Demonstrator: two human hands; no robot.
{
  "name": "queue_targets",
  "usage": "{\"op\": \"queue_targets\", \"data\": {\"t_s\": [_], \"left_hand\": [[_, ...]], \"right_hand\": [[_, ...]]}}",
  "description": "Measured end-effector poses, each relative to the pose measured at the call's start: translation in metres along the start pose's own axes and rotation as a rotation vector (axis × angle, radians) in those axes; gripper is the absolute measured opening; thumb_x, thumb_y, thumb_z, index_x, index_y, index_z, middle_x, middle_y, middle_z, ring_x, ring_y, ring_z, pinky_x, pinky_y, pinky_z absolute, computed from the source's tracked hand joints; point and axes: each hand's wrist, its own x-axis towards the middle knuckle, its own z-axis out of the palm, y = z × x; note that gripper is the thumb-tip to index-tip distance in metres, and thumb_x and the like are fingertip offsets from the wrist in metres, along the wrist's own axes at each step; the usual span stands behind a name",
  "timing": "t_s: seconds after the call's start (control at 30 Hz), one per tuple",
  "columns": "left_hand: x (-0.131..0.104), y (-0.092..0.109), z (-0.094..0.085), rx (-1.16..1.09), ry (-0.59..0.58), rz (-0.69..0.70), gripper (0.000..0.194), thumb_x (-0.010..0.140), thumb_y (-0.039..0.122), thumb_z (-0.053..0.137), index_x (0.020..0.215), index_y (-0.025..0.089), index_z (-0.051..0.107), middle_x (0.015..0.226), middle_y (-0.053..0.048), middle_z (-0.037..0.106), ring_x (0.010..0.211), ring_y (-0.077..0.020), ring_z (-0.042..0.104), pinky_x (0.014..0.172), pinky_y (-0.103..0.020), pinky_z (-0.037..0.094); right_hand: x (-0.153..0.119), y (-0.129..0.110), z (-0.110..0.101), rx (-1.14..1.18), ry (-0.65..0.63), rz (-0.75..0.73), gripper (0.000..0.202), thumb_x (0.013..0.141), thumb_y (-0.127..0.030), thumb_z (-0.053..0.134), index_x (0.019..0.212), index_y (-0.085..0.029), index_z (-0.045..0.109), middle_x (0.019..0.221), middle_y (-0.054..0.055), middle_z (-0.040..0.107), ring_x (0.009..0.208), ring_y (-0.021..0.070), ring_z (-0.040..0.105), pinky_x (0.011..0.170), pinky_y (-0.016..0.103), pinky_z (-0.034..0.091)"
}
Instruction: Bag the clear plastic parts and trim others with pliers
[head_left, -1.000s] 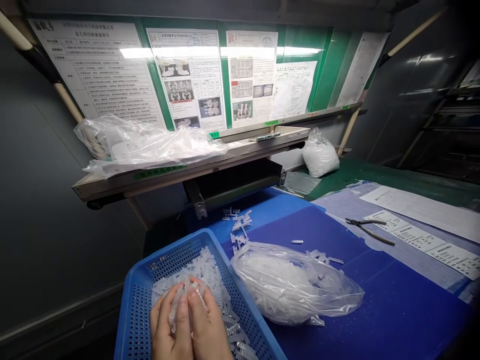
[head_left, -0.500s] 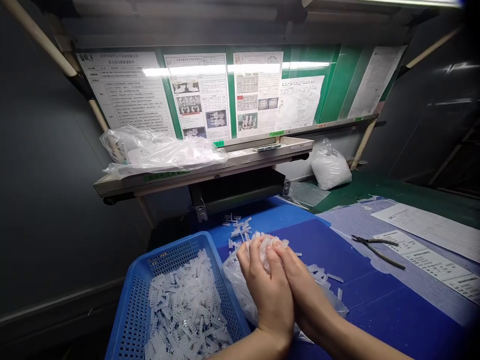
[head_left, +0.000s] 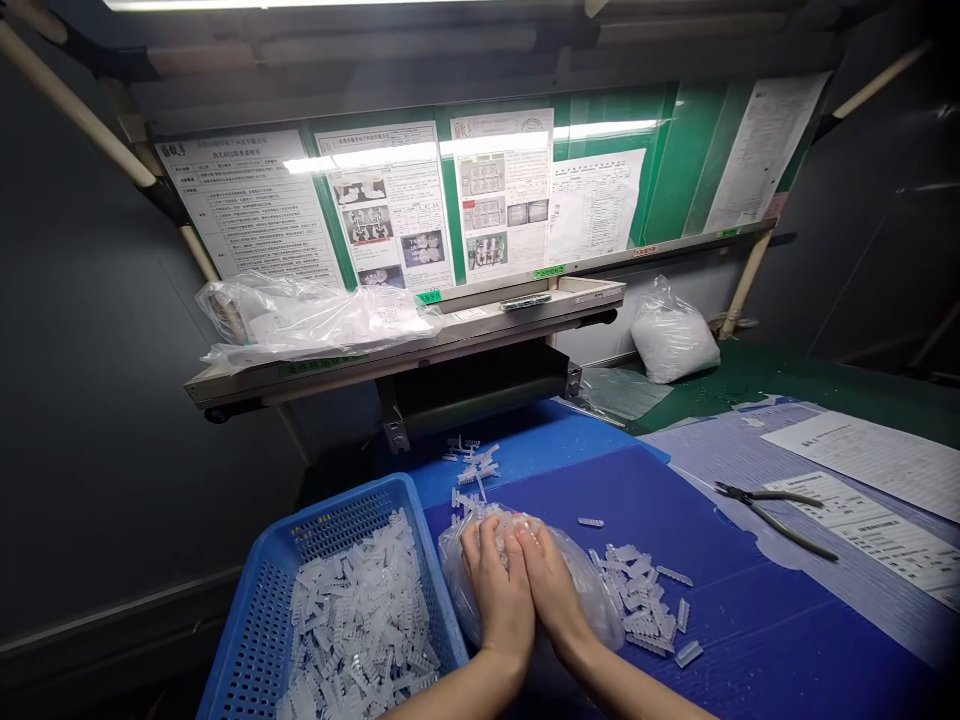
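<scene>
My left hand [head_left: 499, 592] and my right hand [head_left: 553, 590] are pressed side by side, cupped around a handful of translucent white plastic parts [head_left: 512, 522] that shows at the fingertips. Both hands rest on a clear plastic bag [head_left: 594, 598] of the same parts, lying on the blue mat [head_left: 750, 640]. To the left stands a blue perforated basket [head_left: 334, 508], partly filled with more of these parts [head_left: 360, 625]. Several loose parts [head_left: 639, 592] lie on the mat just right of the bag.
Black-handled pliers [head_left: 772, 505] lie on printed sheets [head_left: 862, 455] at the right. A raised shelf [head_left: 450, 335] behind carries crumpled clear bags [head_left: 300, 315]. A full white bag [head_left: 671, 335] sits on the green surface. A few parts [head_left: 472, 462] lie under the shelf.
Both hands lifted a handful of parts out of the basket, carried it right and have now lowered it onto the bag. More loose parts lie on the mat beside the bag.
</scene>
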Motion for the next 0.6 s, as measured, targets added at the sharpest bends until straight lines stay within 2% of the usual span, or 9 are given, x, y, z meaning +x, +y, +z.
{"op": "queue_targets", "data": {"t_s": [0.13,0.23,0.43,0.6], "left_hand": [[0.012,-0.005,0.004,0.130,-0.069,0.032,0.030,0.086,0.025,0.027,0.104,0.012,0.047,0.102,-0.012,0.049,0.094,-0.0190,0.048,0.084,-0.032,0.038],[0.024,-0.010,0.001,0.236,-0.155,0.093,0.027,0.086,0.026,0.030,0.100,0.014,0.050,0.097,-0.009,0.053,0.091,-0.0189,0.050,0.080,-0.034,0.041],[0.048,-0.021,-0.014,0.484,-0.356,0.221,0.016,0.082,0.025,0.046,0.083,0.013,0.057,0.087,-0.003,0.059,0.083,-0.0171,0.055,0.075,-0.038,0.043],[0.054,-0.015,-0.012,0.690,-0.424,0.197,0.019,0.080,0.027,0.049,0.092,0.014,0.056,0.102,-0.006,0.056,0.096,-0.0214,0.051,0.082,-0.044,0.040]], "right_hand": [[0.010,0.007,-0.004,-0.120,0.019,-0.096,0.022,0.087,-0.031,0.041,0.099,-0.017,0.052,0.096,0.004,0.056,0.086,0.0175,0.054,0.076,0.039,0.043],[0.015,0.010,-0.009,-0.264,-0.010,-0.157,0.019,0.086,-0.029,0.043,0.097,-0.016,0.052,0.094,0.004,0.056,0.083,0.0167,0.054,0.073,0.037,0.044],[0.016,0.009,-0.017,-0.583,-0.217,-0.245,0.017,0.083,-0.028,0.048,0.093,-0.016,0.054,0.094,0.003,0.055,0.085,0.0176,0.053,0.074,0.039,0.043],[0.019,-0.003,-0.024,-0.762,-0.393,-0.194,0.020,0.083,-0.029,0.049,0.097,-0.016,0.053,0.100,0.004,0.054,0.086,0.0180,0.053,0.074,0.039,0.043]]}}
